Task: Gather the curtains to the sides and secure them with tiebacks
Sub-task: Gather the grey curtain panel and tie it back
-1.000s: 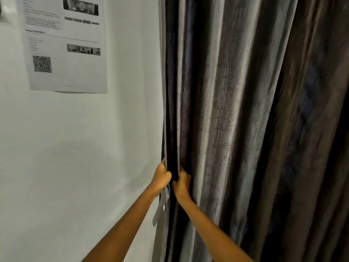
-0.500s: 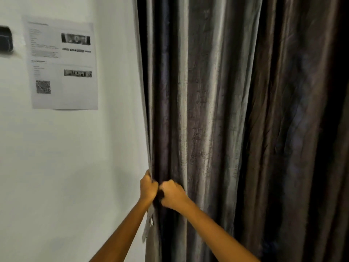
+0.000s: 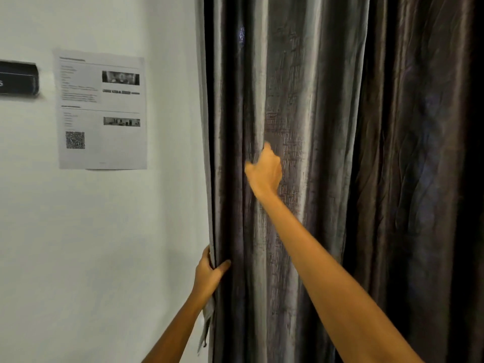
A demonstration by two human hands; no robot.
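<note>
A grey, shiny curtain (image 3: 309, 100) hangs in vertical folds from the top to the bottom of the view, right of a white wall. My left hand (image 3: 208, 273) grips the curtain's left edge low down, thumb on the front. A pale strip of fabric (image 3: 207, 326) hangs below that hand; what it is I cannot tell. My right hand (image 3: 264, 170) is raised higher, blurred, its fingers curled against a fold; whether it holds the fold is unclear. A darker brown curtain (image 3: 419, 179) hangs at the right.
The white wall (image 3: 104, 244) fills the left half. A printed sheet (image 3: 102, 108) with small pictures and a QR code is stuck on it. A dark wall device (image 3: 18, 78) sits at the left edge.
My right hand has left the curtain edge and risen up and to the right onto a fold. My left hand stays on the edge. The view has shifted, showing more wall.
</note>
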